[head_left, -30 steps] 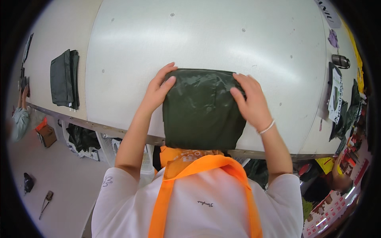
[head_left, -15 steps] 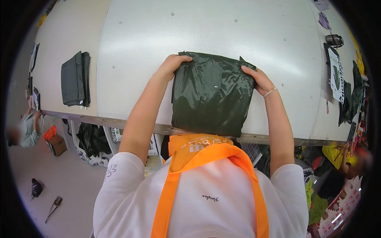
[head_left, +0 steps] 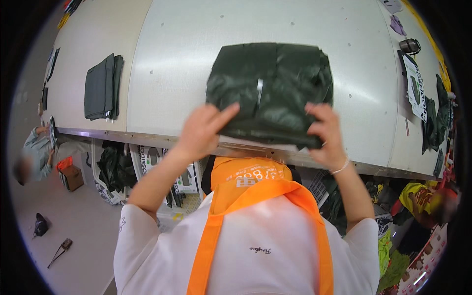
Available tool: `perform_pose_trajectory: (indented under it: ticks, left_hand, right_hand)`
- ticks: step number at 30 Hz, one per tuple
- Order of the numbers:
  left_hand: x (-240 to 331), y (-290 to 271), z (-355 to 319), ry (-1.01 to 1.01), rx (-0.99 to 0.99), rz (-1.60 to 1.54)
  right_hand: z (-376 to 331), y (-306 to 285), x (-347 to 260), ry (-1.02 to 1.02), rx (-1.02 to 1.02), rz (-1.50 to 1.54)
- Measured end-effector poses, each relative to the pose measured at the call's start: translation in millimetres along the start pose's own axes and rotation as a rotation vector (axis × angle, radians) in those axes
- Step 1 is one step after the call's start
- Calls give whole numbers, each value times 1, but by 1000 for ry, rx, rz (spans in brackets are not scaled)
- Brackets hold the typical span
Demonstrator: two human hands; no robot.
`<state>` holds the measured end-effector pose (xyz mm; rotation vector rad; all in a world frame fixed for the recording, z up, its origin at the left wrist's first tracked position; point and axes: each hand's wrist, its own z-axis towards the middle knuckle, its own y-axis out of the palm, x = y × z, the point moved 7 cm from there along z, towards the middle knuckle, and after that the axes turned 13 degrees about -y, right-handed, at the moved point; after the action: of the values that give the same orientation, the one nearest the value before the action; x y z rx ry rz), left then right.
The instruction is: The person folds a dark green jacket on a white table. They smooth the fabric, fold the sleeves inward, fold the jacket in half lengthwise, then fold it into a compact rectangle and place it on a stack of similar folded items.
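A dark green, shiny folded garment (head_left: 270,64) lies on the table close to its near edge, with a small pale tag or strip showing near its middle. My left hand (head_left: 202,129) is at its near left corner, the index finger stretched out over the fabric and the other fingers blurred. At the right near corner, my right hand (head_left: 326,133) touches the garment with its fingers spread apart. The garment's near edge is uneven, and one corner pokes out beside the right hand.
Folded dark green garments (head_left: 102,87) lie in a stack at left. On the right are a printed white package (head_left: 414,86), a dark metal cup (head_left: 410,46) and loose dark cloth (head_left: 432,120). Below the table edge stand bins (head_left: 115,169). Other people work at far left and far right.
The garment has moved away from me and lies wider on the table, with a pale tag showing. Both hands have left its far corners and come down to its near corners.
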<state>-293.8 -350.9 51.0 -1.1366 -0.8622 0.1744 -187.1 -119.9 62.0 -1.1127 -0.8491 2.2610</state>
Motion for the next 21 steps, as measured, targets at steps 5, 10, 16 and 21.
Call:
perform_pose_trajectory:
  ticks: [5,10,16,21]
  left_hand:
    - [-27,127,-87,-77,-273,80]
    - [-15,55,-43,-42,-353,-148]
    - [-26,86,40,-149,19,272]
    - [-43,147,26,-233,16,334]
  right_hand:
    - [-93,102,0,219,-313,-41]
    - [-36,66,11,397,-293,-90]
    - [24,103,40,392,-182,-607]
    - [-17,150,74,394,-209,-648]
